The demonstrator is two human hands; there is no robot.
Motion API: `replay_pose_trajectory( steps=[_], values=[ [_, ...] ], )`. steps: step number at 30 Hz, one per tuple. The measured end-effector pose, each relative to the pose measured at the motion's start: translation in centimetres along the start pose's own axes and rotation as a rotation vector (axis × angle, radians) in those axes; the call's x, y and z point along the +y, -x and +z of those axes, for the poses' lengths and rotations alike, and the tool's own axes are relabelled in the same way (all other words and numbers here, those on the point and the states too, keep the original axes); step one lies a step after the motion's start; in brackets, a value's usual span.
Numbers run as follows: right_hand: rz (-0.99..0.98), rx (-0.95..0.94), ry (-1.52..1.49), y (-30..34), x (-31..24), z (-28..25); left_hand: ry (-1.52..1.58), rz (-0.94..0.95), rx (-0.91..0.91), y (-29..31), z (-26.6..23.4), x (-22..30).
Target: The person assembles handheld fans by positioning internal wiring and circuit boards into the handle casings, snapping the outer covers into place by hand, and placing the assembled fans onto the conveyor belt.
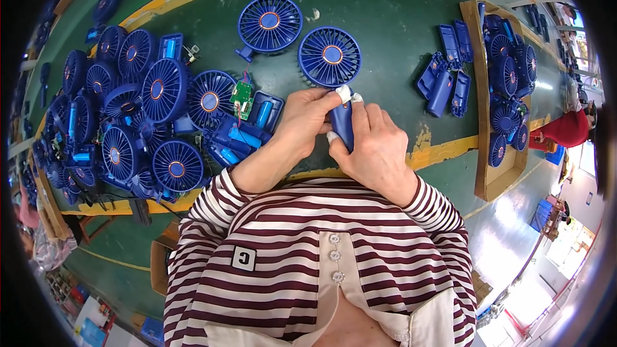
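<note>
Bold maroon and white stripes run right across the long-sleeved top [270, 295], and look at the sleeves [443, 220], banded to match, the lines narrowing toward the wrists! Down the front comes a cream placket [327, 244], three shiny, ornate buttons [335, 255] on it, a dark-edged white patch [243, 258] alongside, pale collar [443, 321] open. White covers [344, 94] cap fingertips on left hand [297, 121] and right hand [379, 154]!

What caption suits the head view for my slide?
Left hand and right hand hold a blue fan by its handle; piled fans left, blue shells right.
</note>
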State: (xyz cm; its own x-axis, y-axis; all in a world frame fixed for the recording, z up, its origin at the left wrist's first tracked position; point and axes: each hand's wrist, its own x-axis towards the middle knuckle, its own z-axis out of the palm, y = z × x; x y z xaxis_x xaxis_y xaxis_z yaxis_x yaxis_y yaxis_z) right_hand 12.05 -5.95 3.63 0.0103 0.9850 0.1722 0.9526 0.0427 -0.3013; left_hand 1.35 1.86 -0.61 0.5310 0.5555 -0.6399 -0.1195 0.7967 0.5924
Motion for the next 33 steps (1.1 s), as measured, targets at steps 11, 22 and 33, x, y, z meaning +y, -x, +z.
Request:
replay_pose_trajectory(
  steps=[11, 22, 33],
  values=[
    [0.266, 0.099, -0.363, 0.4, 0.8, -0.3, 0.092, 0.084, -0.021, 0.3, -0.1, 0.2],
    [0.574, -0.335, -1.226, -0.2, 1.6, 0.5, 0.138, 0.252, -0.236, 0.9, -0.2, 0.5],
    [0.574, -0.327, -1.211, -0.1, 1.9, 1.0, 0.133, 0.275, -0.239, 0.9, -0.1, 0.4]
  ],
)
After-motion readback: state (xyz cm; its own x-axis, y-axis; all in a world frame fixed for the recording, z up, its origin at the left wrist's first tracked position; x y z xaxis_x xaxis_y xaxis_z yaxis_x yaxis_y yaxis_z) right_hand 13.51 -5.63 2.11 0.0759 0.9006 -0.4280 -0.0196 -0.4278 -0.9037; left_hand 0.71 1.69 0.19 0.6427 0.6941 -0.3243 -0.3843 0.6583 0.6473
